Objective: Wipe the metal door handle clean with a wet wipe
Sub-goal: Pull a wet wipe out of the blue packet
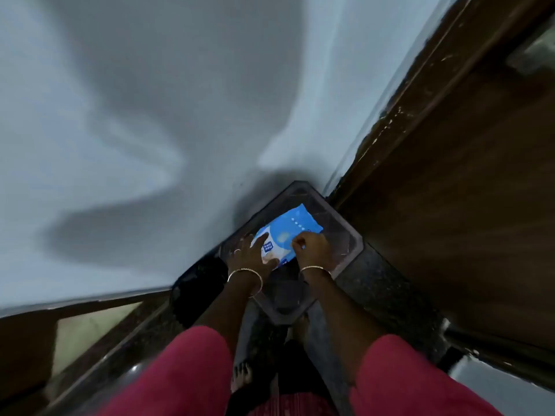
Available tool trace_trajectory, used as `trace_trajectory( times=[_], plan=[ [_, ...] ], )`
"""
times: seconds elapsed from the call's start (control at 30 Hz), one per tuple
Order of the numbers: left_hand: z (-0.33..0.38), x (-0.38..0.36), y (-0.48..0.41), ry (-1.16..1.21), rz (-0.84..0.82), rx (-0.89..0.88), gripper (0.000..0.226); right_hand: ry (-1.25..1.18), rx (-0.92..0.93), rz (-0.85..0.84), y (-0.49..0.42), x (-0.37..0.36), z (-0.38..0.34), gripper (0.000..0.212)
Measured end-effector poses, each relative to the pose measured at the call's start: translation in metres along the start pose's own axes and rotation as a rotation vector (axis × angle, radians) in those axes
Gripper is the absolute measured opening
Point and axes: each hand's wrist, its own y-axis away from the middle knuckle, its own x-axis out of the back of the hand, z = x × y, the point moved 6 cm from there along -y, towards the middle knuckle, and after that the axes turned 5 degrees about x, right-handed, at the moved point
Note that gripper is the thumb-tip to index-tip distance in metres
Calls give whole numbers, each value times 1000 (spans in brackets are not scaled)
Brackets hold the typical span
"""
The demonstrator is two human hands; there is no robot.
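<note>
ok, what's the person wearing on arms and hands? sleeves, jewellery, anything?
Both arms have short reddish-pink sleeves: left sleeve, right sleeve. The forearms are bare below. Thin gold bangles on the left wrist, apparently two; one gold bangle on the right. The left hand wears a ring; the right hand shows none.

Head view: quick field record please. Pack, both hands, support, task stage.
wipe pack: blue, lying flat on the dark stool
left hand: flat on the pack's near end, fingers straight, pressing down
right hand: fingers curled, pinching at the pack's top face
surroundings: pale wall on the left, brown wooden door on the right
stage: no loose wipe visible yet
</note>
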Motion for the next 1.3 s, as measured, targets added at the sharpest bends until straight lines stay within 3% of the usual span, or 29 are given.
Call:
trace_trajectory(
  times=[0.27,0.63,0.8,1.0,1.3],
  plan=[
    [-2,-56,-43,101,7,97,95,173,124,-86,-55,-65,21,25],
    [-10,-86,-54,45,66,112,99,224,200,-18,-68,-89,30,19],
    [-8,-85,-54,31,66,107,98,77,218,14,-64,-84,33,8],
    [-9,-85,-56,-3,33,106,98,-102,223,46,-61,-84,41,10],
    [-8,-84,-56,-45,39,109,94,-111,316,167,-51,-80,46,14]
  ],
)
